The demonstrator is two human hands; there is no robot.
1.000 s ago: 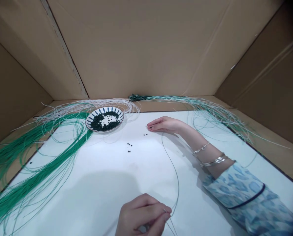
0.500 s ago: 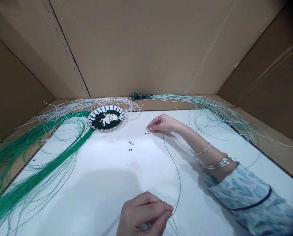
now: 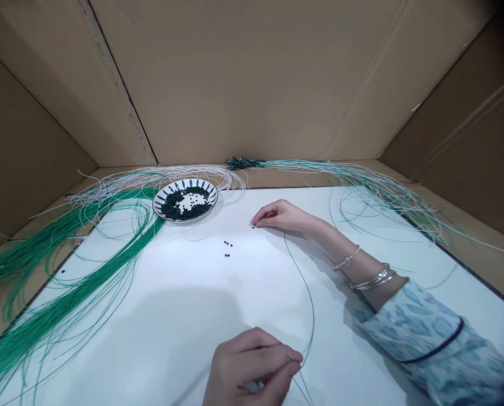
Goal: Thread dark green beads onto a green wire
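Observation:
My left hand [image 3: 255, 363], low in the middle, is closed in a pinch on a thin green cord [image 3: 312, 316]. Two strands hang below its fingertips, and the cord curves up the white board until it goes out of sight under my right hand [image 3: 279, 215]. That hand rests on the board farther back, its thumb and fingertips pressed together; what they hold is hidden. A small black bead [image 3: 253, 227] lies right at those fingertips, and another dark bead touches them. Several loose black beads [image 3: 227, 243] are scattered to the left.
A patterned plate [image 3: 213, 194] of dark beads stands at the back left. Green cord bundles [image 3: 108, 262] spread along the left side, with white cords [image 3: 137, 177] behind. A beaded bundle [image 3: 245, 163] trails cords rightward. Cardboard walls [image 3: 243, 79] enclose the white board [image 3: 184, 282].
My right hand has lowered its fingertips onto the pair of beads beside it. My left hand keeps its pinch on the cord. The whole view has shifted slightly.

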